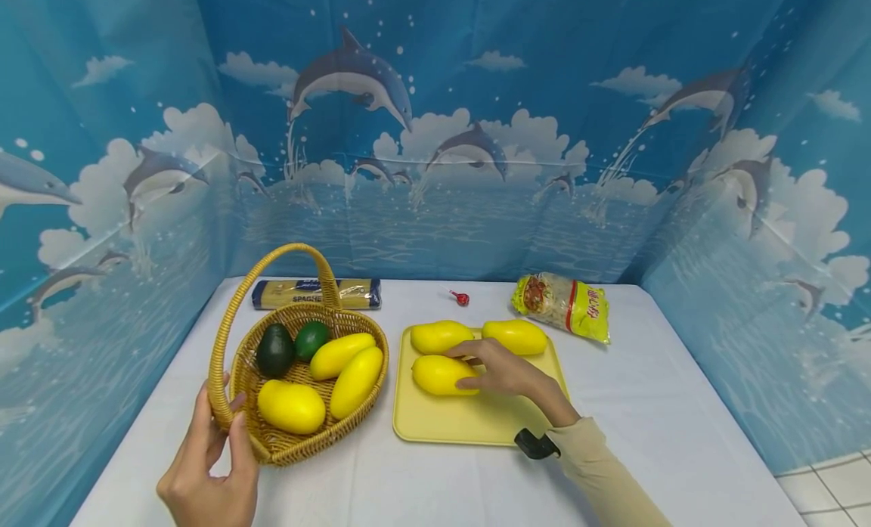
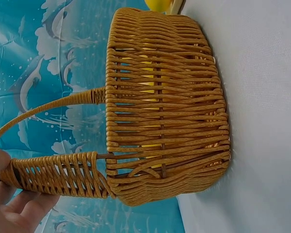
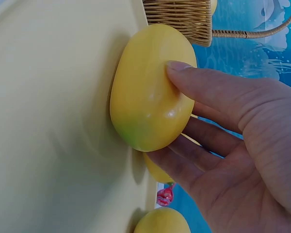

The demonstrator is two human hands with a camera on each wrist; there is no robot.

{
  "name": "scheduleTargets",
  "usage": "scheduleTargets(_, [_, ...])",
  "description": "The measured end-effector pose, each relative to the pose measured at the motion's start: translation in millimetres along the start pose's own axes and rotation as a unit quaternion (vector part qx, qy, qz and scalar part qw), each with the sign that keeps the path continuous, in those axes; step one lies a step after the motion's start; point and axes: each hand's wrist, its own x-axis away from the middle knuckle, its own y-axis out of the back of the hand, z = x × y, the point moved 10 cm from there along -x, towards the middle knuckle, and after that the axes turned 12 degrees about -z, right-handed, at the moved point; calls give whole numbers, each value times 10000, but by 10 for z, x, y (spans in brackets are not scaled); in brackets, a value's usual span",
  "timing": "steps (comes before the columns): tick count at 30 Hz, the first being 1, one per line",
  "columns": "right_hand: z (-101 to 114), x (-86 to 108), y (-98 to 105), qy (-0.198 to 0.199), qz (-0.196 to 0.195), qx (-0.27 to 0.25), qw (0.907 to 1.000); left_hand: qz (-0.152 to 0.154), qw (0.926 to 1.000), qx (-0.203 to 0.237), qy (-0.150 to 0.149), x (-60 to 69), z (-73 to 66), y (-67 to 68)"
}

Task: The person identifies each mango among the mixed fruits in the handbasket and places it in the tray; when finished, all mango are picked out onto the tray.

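Note:
My left hand (image 1: 214, 463) grips the lower handle (image 1: 221, 345) of a wicker basket (image 2: 169, 107). Inside the basket lie yellow mangoes, one of them at the front (image 1: 291, 407), with a dark avocado (image 1: 275, 351) and a rounder green fruit (image 1: 312, 338) behind. On a pale yellow tray (image 1: 449, 427), my right hand (image 1: 506, 372) holds the nearest mango (image 3: 150, 92), thumb on one side and fingers on the other. Two more mangoes, a left one (image 1: 441, 336) and a right one (image 1: 515, 336), rest along the tray's far edge.
Behind the basket lies a pack of spaghetti (image 1: 320, 293). A small red wrapped candy (image 1: 462, 299) sits beyond the tray, and a yellow-and-clear food bag (image 1: 565, 306) is at the back right. A dolphin-print curtain (image 1: 435, 209) surrounds the white table (image 1: 653, 406).

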Motion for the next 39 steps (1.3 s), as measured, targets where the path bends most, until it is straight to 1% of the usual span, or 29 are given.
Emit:
scheduleTargets(4, [1, -2, 10, 41, -21, 8, 10000, -12, 10000, 53, -20, -3, -9, 2])
scheduleTargets(15, [22, 6, 34, 91, -28, -138, 9999, 9, 10000, -25, -3, 2, -8, 7])
scheduleTargets(21, [12, 19, 58, 48, -25, -346, 9994, 24, 10000, -70, 33, 11, 25, 4])
scheduleTargets(25, [20, 32, 117, 49, -91, -418, 9991, 79, 9998, -153, 80, 20, 48, 3])
scheduleTargets(29, [65, 40, 191, 120, -164, -589, 9981, 267, 9989, -324, 195, 25, 62, -4])
scheduleTargets(32, [119, 45, 234, 248, -158, -634, 9976, 407, 9978, -446, 271, 33, 63, -11])
scheduleTargets(39, [245, 24, 334, 457, -131, -383, 9981, 429, 9979, -429, 237, 24, 51, -18])
